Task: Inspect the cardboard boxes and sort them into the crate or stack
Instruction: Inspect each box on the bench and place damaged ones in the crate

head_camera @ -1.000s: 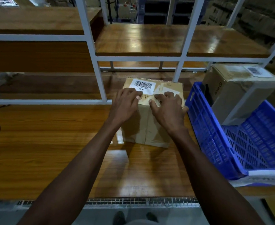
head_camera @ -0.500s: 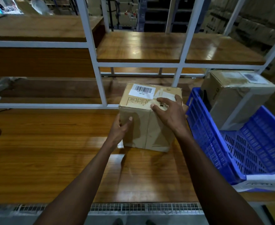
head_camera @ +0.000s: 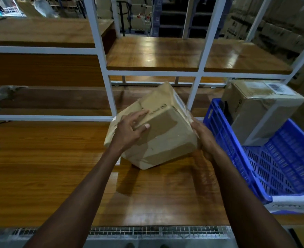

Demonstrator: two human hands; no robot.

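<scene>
- You hold the cardboard box [head_camera: 158, 133] tilted above the wooden counter [head_camera: 40, 167], one lower corner pointing down close to the wood; whether that corner touches the counter cannot be told.
- Your left hand [head_camera: 129, 130] lies on the box's upward face, its grip spread, fingers straight and pressing flat on the cardboard.
- Your right hand [head_camera: 202, 135] cups the box's right side; the fingertips are hidden behind the box, so the exact lie of that grip cannot be told beyond its hold on the edge.
- A line of dark print runs across the upper face beside your left fingers, too blurred to read.
- A white label [head_camera: 179, 102] with small print sits on the box's right face, seen edge-on and unreadable.
- The blue crate [head_camera: 282, 169] stands just right of the box, at the counter's right end, tilted toward you.
- A second cardboard box [head_camera: 260, 111] rests in the crate's far corner; a white barcode label [head_camera: 278, 88] sits on its top, and a dark round logo with letters marks its side, not legible.
- White-framed wooden shelves [head_camera: 165, 52] rise behind the counter.
</scene>
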